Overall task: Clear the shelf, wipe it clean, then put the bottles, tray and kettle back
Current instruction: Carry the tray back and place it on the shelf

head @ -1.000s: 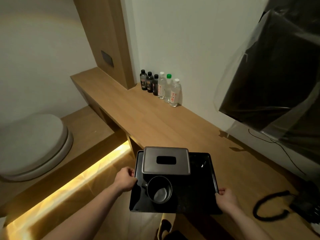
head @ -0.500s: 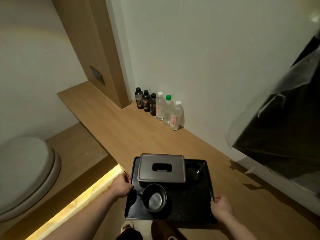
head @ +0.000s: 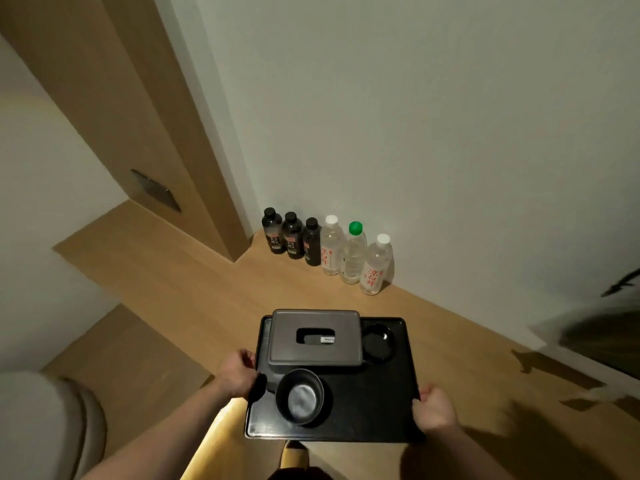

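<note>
A black tray (head: 374, 403) is held over the front edge of the wooden shelf (head: 194, 292). My left hand (head: 239, 374) grips its left rim and my right hand (head: 434, 408) grips its right rim. On the tray lie a grey lidded box (head: 315, 337) with a slot, a dark mug (head: 299, 396) and a small black dish (head: 377, 341). Several bottles stand in a row against the wall: three dark ones (head: 292, 237) and three clear ones (head: 353, 256). No kettle is in view.
A wooden pillar (head: 145, 133) with a metal plate rises at the shelf's back left. A round pale seat (head: 45, 424) sits low on the left beside a lower wooden step (head: 121, 351). A dark covered object (head: 606, 337) juts in at the right.
The tray has moved forward over the shelf toward the bottles, both hands still on its rims. The view has swung left and closer to the wall; the dark object on the right has mostly left the frame.
</note>
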